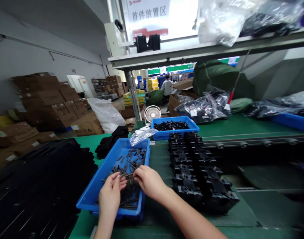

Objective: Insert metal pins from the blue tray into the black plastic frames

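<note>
Here is the left hand [112,189], half open over the tray, its fingers loosely curled and its thumb close to the index finger, and across from it the right hand [148,181], thumb and fingertips drawn in close, almost a pinch! Fingertips face fingertips, with a narrow gap between the two. Does either one have hold of a pin? The pieces are thin and dark against each other, so from this angle one cannot fairly tell.

Look at the arms: the left forearm rises steeply from six o'clock, palm turned inward, while the right forearm slants in from four o'clock, back of the hand uppermost, wrist over the tray's right edge. From the left hand, the right one sits at two o'clock.

And the slender pins [132,162]? Right there, a loose scatter beneath and between the hands, spreading toward twelve o'clock inside the blue tray [92,192]. A clear plastic bag [143,135] lies over the far rim. At one o'clock beyond it, a second blue tray [177,133] carries more small dark pieces. Over at three o'clock from the right hand, black blocks [189,179] stand in two rows, and at nine o'clock from the left, a big stack of black parts [47,186] fills the corner.
</note>
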